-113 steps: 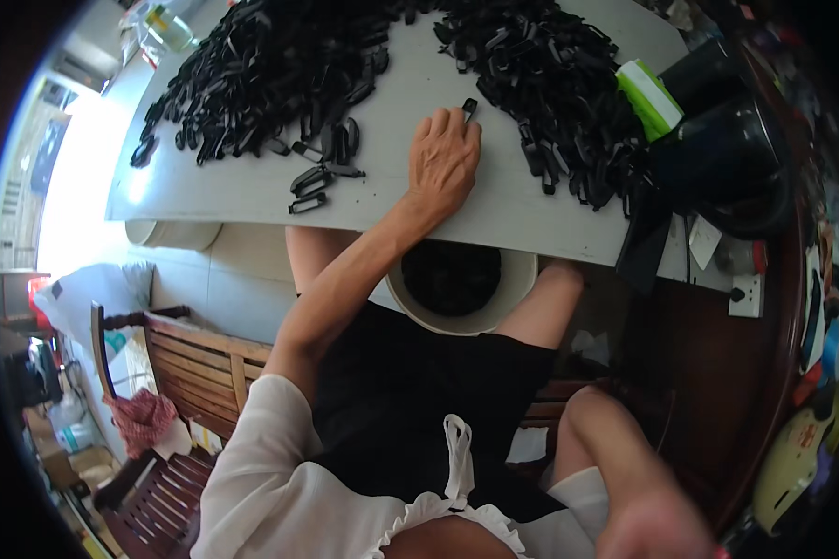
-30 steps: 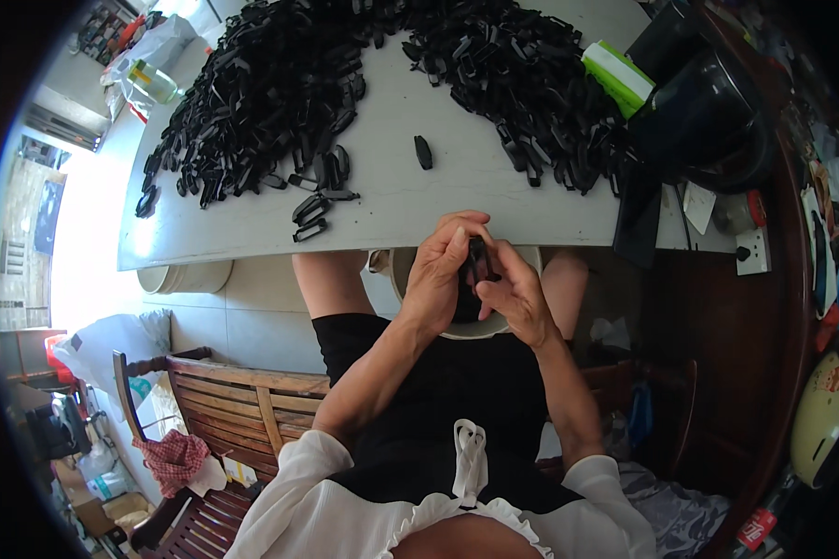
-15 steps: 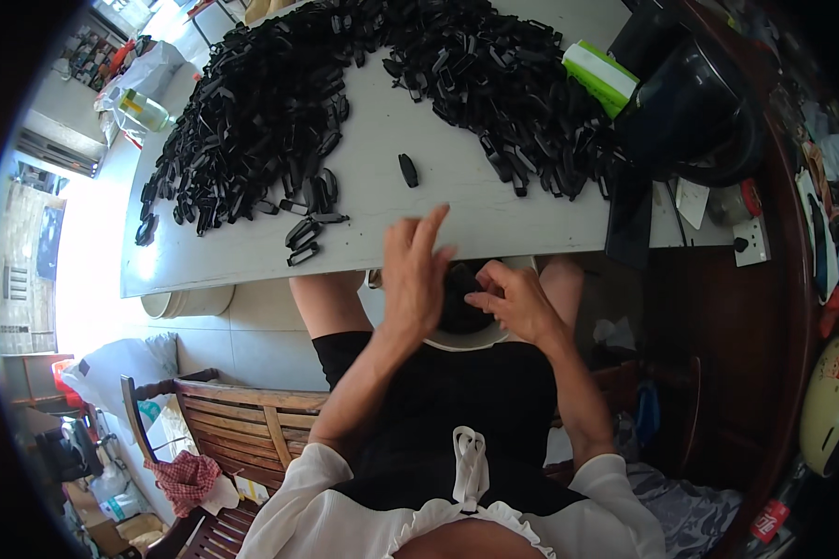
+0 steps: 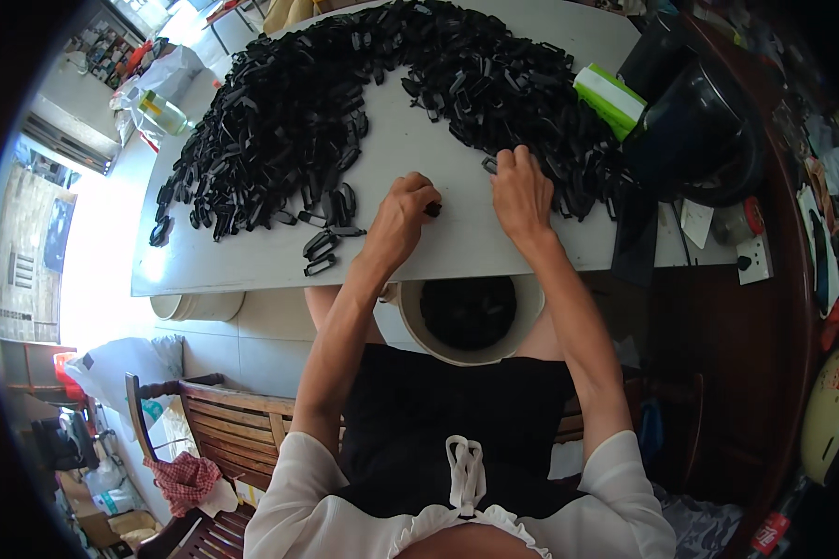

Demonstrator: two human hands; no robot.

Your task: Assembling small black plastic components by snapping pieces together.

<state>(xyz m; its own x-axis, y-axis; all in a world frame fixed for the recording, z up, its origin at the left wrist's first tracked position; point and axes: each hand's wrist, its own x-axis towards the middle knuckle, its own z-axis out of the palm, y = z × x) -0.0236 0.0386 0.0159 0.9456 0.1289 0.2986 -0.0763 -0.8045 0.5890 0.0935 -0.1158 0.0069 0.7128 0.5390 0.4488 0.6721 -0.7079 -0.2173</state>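
My left hand (image 4: 399, 222) is closed on a small dark part (image 4: 433, 210). My right hand (image 4: 524, 194) has its fingertips at a black part (image 4: 489, 165); grip unconfirmed. A black heap (image 4: 280, 112) arcs beyond both hands; a pale bucket (image 4: 471, 357) stands below, between them.

A pale grey, smooth-topped table (image 4: 252, 265) spans the upper middle, its left end shiny with reflected light. Strong white glare (image 4: 93, 242) floods the room's left side, washing out detail there. Beneath lies a pale tiled floor (image 4: 270, 321) with thin joints. A brown slatted wooden seat back (image 4: 228, 424) stands lower left. On the right rises a dark reddish-brown wooden panel (image 4: 746, 363), with a white rectangular power socket (image 4: 755, 252) near the table's right end.
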